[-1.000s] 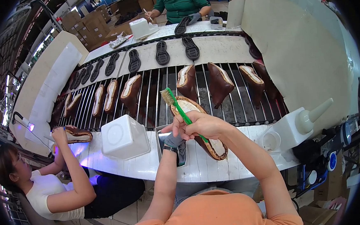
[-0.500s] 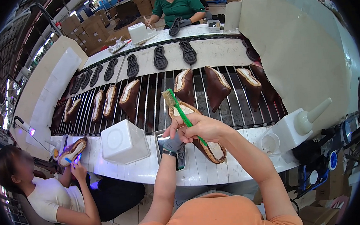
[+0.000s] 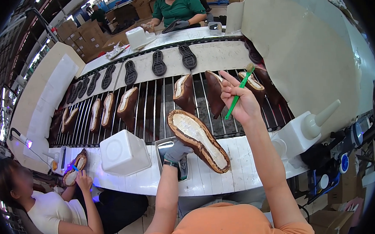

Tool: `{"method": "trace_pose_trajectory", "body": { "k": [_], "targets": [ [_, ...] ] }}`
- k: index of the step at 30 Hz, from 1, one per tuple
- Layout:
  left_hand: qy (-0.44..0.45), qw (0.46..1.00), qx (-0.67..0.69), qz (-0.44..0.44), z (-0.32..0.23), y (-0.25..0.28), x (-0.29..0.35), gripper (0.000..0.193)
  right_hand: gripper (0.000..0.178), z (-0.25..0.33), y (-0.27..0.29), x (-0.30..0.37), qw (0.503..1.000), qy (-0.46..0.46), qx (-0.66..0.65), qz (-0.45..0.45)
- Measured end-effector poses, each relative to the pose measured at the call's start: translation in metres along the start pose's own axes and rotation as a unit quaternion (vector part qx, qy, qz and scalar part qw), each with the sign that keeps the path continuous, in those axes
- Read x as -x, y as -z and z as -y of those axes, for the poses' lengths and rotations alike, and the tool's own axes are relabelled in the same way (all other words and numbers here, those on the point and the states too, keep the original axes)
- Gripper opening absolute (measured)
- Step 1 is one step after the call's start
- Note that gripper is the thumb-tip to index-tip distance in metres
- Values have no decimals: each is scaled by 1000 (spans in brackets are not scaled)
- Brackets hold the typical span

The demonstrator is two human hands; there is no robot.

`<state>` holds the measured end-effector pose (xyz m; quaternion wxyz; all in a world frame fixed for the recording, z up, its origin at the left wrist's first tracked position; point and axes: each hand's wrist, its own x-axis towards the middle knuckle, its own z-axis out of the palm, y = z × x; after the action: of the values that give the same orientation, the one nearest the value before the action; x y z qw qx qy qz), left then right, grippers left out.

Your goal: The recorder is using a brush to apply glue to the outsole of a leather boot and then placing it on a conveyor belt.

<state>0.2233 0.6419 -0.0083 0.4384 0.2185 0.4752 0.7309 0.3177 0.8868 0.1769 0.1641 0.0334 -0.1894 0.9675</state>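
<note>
In my grey-gloved left hand (image 3: 176, 152) rests a brown shoe upper (image 3: 199, 140), its pale, whitish underside facing up and tilted toward the right. Its fingers are partly hidden beneath the upper. My bare right hand (image 3: 243, 105) is raised to the right, apart from the upper, in front of the rack. A slim green brush (image 3: 240, 88) is held there, light bristles upward, with the index finger stretched out. Behind that hand stands another dark brown upper (image 3: 214, 87). Below the left hand, a metal-rimmed tray (image 3: 159, 161) is set into the white table.
A white box-shaped container (image 3: 125, 153) stands left; a white nozzle bottle (image 3: 302, 129) stands right. Brown uppers (image 3: 127, 104) line the barred rack (image 3: 153, 115), with black soles (image 3: 158, 64) beyond. One co-worker brushes an upper at left; another sits across holding a sole.
My right hand has lifted the brush off toward the right and away from the upper. The upper now shows its whole underside, still in my left hand.
</note>
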Motion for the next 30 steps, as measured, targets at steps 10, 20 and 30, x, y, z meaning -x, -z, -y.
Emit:
{"method": "trace_pose_trajectory", "body": {
  "k": [10, 20, 30],
  "targets": [
    [-13, 983, -185, -3, 8, 21, -14, 90, 76, 2, -6, -3, 992, 83, 62, -67],
    [-41, 998, -44, 10, 13, 7, 6, 105, 68, 19, -65, 0, 864, 397, 306, -43],
    [-71, 981, -181, -25, 7, 8, -9, 97, 41, 27, -23, 28, 781, 119, 612, -24]
  ]
}}
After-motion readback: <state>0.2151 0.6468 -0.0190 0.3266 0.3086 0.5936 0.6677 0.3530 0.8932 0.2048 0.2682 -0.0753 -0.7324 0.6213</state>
